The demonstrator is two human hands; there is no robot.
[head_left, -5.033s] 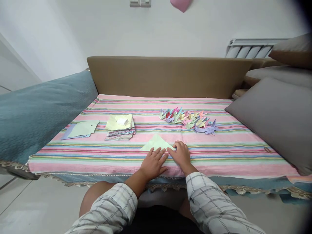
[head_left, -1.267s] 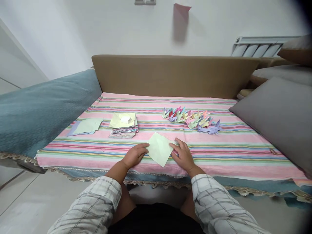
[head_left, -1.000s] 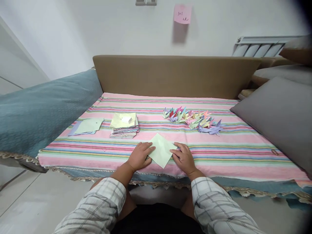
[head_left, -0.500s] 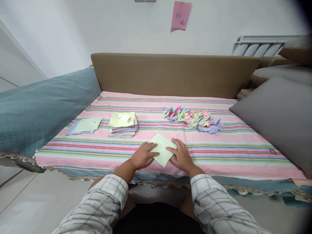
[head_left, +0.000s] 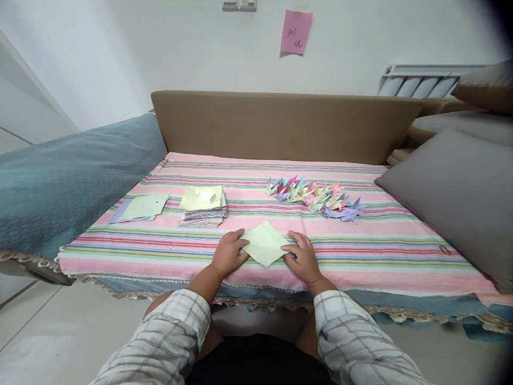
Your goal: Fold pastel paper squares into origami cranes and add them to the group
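Note:
A pale green square of paper (head_left: 265, 244) is turned cornerwise between my hands, just above or on the striped cloth. My left hand (head_left: 230, 252) pinches its left corner between thumb and fingers. At the opposite corner, my right hand (head_left: 302, 258) grips the paper the same way. Beyond it to the left stands a stack of paper squares (head_left: 203, 206) with a small white block (head_left: 207, 197) on top. Several folded paper cranes (head_left: 315, 198) in mixed colours lie in a cluster to the right.
Loose green and lilac sheets (head_left: 144, 207) lie at the far left. A pink striped cloth (head_left: 240, 171) covers the seat, backed by a brown backrest (head_left: 280, 125). Grey cushions (head_left: 449, 198) crowd the right side; a teal armrest (head_left: 80, 171) bounds the left.
Both hands have moved outward from the paper's middle to its side corners, and more of the sheet shows. The camera view has tilted up slightly.

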